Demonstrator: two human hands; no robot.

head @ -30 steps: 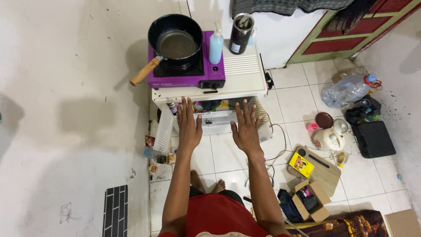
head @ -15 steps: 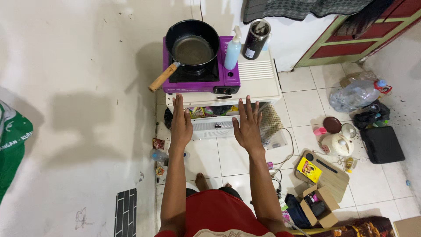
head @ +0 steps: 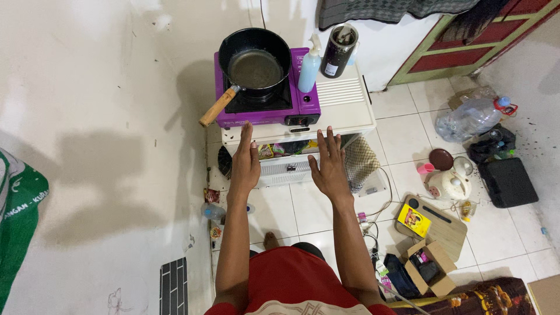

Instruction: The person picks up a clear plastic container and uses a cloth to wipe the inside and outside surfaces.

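Left hand (head: 245, 166) and right hand (head: 329, 169) hover spread, empty, before the purple portable gas stove (head: 265, 99) (black frying pan (head: 255, 65) seated); approach stage, requiring reach to controls.

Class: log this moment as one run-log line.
left hand: open, empty | right hand: open, empty | nearest: purple stove | on stove: black pan

Purple stove (head: 303, 102), far centre. Black pan (head: 255, 58), tan wooden handle. Pale blue bottle (head: 308, 69) right of pan. Red shirt (head: 291, 283), near. Yellow packet (head: 413, 220), right.
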